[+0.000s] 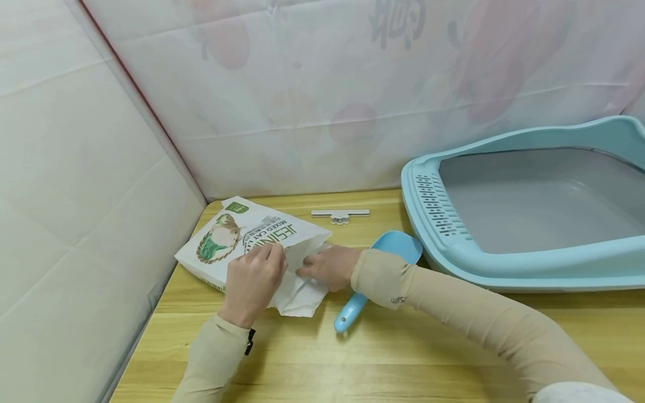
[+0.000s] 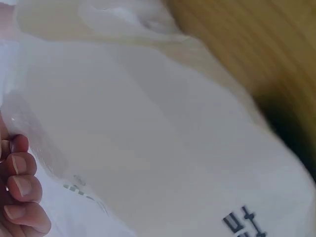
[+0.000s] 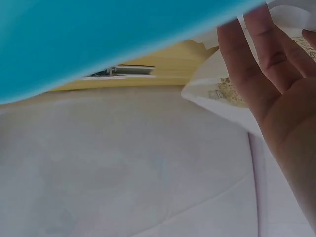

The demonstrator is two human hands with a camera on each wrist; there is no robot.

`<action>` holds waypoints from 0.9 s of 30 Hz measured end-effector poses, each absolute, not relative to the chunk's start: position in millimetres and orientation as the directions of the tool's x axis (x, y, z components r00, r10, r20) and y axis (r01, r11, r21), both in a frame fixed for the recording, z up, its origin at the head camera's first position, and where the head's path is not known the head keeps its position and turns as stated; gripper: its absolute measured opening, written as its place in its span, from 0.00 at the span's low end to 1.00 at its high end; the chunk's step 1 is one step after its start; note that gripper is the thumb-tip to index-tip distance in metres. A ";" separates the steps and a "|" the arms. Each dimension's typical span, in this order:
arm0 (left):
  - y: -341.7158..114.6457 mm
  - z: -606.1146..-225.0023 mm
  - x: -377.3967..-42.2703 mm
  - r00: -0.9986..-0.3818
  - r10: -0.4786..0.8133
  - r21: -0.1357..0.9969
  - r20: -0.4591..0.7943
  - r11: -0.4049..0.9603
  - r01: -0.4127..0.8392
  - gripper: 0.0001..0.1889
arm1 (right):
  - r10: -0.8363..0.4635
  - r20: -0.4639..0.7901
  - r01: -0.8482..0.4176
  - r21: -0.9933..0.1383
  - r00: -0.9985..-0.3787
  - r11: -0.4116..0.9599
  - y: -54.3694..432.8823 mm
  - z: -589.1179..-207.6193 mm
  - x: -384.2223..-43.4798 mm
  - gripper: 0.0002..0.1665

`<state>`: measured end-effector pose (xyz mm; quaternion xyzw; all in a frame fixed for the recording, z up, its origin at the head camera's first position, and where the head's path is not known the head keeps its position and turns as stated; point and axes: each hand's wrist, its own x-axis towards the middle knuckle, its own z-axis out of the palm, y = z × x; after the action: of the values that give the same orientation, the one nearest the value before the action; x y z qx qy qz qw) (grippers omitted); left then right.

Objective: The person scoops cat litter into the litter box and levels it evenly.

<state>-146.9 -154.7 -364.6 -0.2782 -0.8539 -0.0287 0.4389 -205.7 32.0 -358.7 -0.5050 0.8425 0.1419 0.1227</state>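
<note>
A white cat litter bag [image 1: 257, 215] with green print lies on the table, its crumpled mouth turned towards the right hand. My left hand [image 1: 257, 280] grips the bag's near edge by the mouth. In the left wrist view its curled fingers [image 2: 23, 185] show beside the white bag wall [image 2: 148, 138]. My right hand [image 1: 335, 267] is at the bag's mouth. Its fingers look mostly straight in the right wrist view, with their tips hidden behind a blue edge. Under the right forearm lies a light-blue litter scoop [image 1: 351, 312], partly covered by the sleeve.
Behind the scoop lies a white bag clip [image 1: 340, 214]. A large light-blue litter box [image 1: 504, 264] with a grey inside stands on the right of the wooden table [image 1: 302, 364]. Fabric walls [image 1: 302, 140] rise along the table's back and left edges.
</note>
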 end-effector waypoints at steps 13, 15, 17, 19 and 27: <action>-159.5 -350.9 -145.0 -0.450 0.419 -0.170 0.788 0.852 0.495 0.12 | -0.749 -0.423 -0.858 0.191 -0.511 0.477 25.6 -355.6 -193.2 0.44; -159.2 -350.5 -144.4 -0.455 0.431 -0.177 0.779 0.848 0.499 0.13 | -0.747 -0.419 -0.855 0.208 -0.517 0.475 24.7 -355.6 -191.6 0.44; -159.1 -349.9 -144.0 -0.454 0.431 -0.180 0.780 0.849 0.497 0.13 | -0.746 -0.410 -0.851 0.227 -0.524 0.473 24.5 -356.2 -190.2 0.44; -159.8 -349.1 -143.8 -0.451 0.423 -0.175 0.786 0.851 0.495 0.13 | -0.744 -0.407 -0.848 0.232 -0.530 0.477 24.5 -358.1 -189.5 0.44; -161.9 -349.3 -143.5 -0.452 0.424 -0.170 0.785 0.849 0.501 0.15 | -0.733 -0.420 -0.845 0.241 -0.534 0.478 23.4 -360.4 -188.4 0.44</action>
<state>-143.5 -161.9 -349.3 -0.2717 -0.8508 -0.0430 0.4476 -188.4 23.4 -360.4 -0.4645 0.8496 0.2132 0.1307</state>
